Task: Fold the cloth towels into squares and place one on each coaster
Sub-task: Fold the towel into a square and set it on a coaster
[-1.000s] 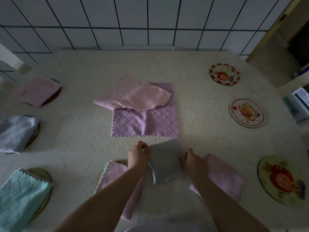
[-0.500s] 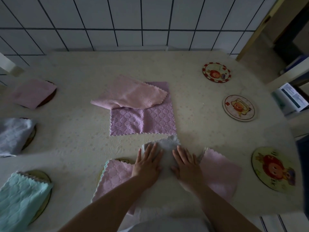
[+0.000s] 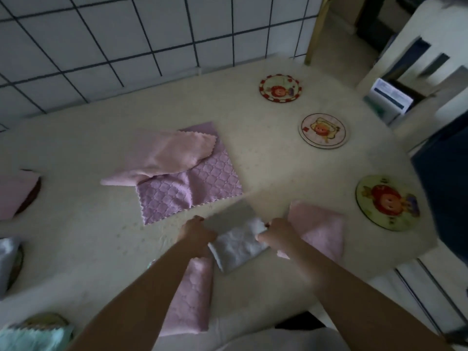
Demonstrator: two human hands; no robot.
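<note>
A folded grey towel (image 3: pixel 235 239) is held just above the table near its front edge. My left hand (image 3: pixel 196 230) grips its left side and my right hand (image 3: pixel 274 233) pinches its right side. A folded purple towel (image 3: pixel 188 297) lies under my left forearm and a folded pink towel (image 3: pixel 320 228) lies beside my right hand. Unfolded in the table's middle are a purple towel (image 3: pixel 202 183) with a pink towel (image 3: pixel 167 155) lying across it. Three bare cartoon coasters sit at the right: a red-rimmed one (image 3: pixel 280 87), a pale one (image 3: pixel 323 130) and a yellow-green one (image 3: pixel 387 202).
On the left edge, coasters carry a pink towel (image 3: pixel 15 192), a grey towel (image 3: pixel 6 259) and a mint towel (image 3: pixel 33 336). A tiled wall (image 3: pixel 152 34) backs the table (image 3: pixel 76 236). A white chair (image 3: pixel 430 59) and a box (image 3: pixel 388 98) stand right of it.
Both hands went from pressing flat on the grey towel to gripping its sides and lifting it. The camera has swung to the right.
</note>
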